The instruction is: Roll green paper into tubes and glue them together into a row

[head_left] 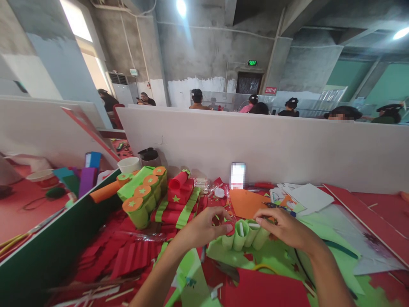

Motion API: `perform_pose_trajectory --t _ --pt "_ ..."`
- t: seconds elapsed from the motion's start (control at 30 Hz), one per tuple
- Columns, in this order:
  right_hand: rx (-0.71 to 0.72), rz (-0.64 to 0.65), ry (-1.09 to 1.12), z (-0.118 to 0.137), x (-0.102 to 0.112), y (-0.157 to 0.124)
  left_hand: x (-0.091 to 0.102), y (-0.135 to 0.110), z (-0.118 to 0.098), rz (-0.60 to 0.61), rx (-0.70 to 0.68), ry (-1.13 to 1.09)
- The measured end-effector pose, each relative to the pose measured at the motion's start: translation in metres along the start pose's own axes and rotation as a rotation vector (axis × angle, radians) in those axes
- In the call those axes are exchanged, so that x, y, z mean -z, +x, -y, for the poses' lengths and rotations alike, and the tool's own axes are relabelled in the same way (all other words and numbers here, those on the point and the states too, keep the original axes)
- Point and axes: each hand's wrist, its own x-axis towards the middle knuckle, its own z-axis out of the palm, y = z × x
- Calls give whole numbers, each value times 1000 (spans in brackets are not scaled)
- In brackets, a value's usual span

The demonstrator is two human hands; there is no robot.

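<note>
Standing in front of me is a row of light green foam tubes (242,236), joined side by side, with white strips showing inside some. A red disc (229,228) covers the leftmost tube. My left hand (213,224) curls over that tube, its thumb and fingers closed around the edge of the red disc. On the opposite end, my right hand (277,224) has thumb and index finger pinched near the top of the right tubes; what lies between them is too small to make out. Green sheet pieces (271,258) lie beneath the tubes.
Finished-looking green tube rows with orange star tops (142,192) and red rolls (180,192) stand left. Red strips (128,258) cover the left side. Scissors (226,269), a red sheet (265,288), a phone (237,175) and an orange sheet (246,202) lie around. A white partition (287,149) stands behind.
</note>
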Motion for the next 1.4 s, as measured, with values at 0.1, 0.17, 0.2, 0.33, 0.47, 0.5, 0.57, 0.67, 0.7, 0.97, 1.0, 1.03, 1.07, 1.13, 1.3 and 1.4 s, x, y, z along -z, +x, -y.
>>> perform_pose_trajectory --t 0.1,0.17,0.2,0.33,0.47,0.5,0.57,0.67,0.7,0.97,1.0,1.03,1.07,1.13,1.3,1.4 --pt "-3 -14 36 -2 -1 3 -1 2 2 -24 -2 -55" --pt "-11 -40 63 -4 -2 6 -2 2 2 -42 -22 -109" --pt "-17 -58 74 -5 -2 7 -1 2 1 -48 -36 -138" --pt "-26 -143 78 -1 1 6 9 -4 -6 -103 -91 -192" --pt "65 -339 2 10 3 2 25 -14 -5 -37 -78 -165" --pt "102 -392 -25 13 1 3 27 -17 -4 21 -61 -134" --pt "191 -481 -77 14 -9 10 25 -20 0 179 -20 -33" --pt "345 -549 -164 6 -33 28 5 -24 7 376 8 148" --pt "392 -525 -198 1 -43 35 -7 -24 9 390 17 200" --pt "417 -153 -312 -34 -80 55 -92 -16 37 165 -23 418" --pt "394 -124 -311 -34 -77 52 -95 -15 38 163 -24 427" --pt "370 -103 -312 -32 -73 48 -97 -14 38 163 -23 435" --pt "344 -92 -314 -30 -68 44 -97 -13 37 166 -21 445" --pt "284 -99 -316 -26 -58 34 -93 -13 34 170 -14 462" --pt "145 -106 -257 -20 -41 8 -81 -28 38 176 -51 337" --pt "100 32 -226 -19 -44 -3 -76 -37 47 143 -12 207"
